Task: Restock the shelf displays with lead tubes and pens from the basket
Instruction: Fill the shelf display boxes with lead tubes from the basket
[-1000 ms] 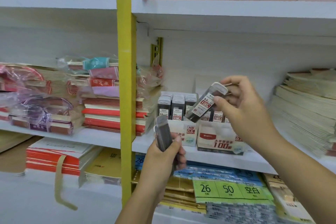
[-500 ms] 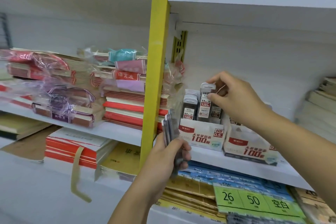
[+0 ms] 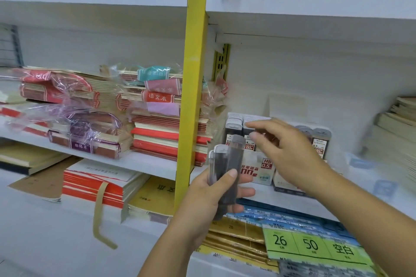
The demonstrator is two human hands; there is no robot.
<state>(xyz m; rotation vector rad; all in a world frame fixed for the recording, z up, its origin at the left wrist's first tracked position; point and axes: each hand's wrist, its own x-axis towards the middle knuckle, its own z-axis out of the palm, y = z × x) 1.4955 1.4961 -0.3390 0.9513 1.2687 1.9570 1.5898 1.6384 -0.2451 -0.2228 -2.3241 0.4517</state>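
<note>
Head view. Grips a small bunch of lead tubes [image 3: 225, 171] in the left hand [image 3: 209, 198], thumb across the front and fingers curled round the back. Holds the bunch almost upright, a bit tilted, in front of the shelf [image 3: 146, 162] edge, just right of the yellow post [image 3: 193, 96]. Holds out the right hand [image 3: 290, 155] from the right side, fingers loose and apart, with nothing in it. Hovers thumb and first finger near the top of the tallest tube in the bunch; too blurry to tell if touching. Shows a white display box [image 3: 258, 172] on the shelf just behind both hands, marked HB 0.5, with rows of standing tubes [image 3: 234, 128] inside. Shows a second box [image 3: 282, 184] right beside it, partly hidden by the right wrist, with other tubes [image 3: 320, 139] standing up in it. Shows piles of notebooks [image 3: 162, 132] left of the post, some in clear wrap. Shows green label sheets [image 3: 310, 245] down below, under the shelf.
</note>
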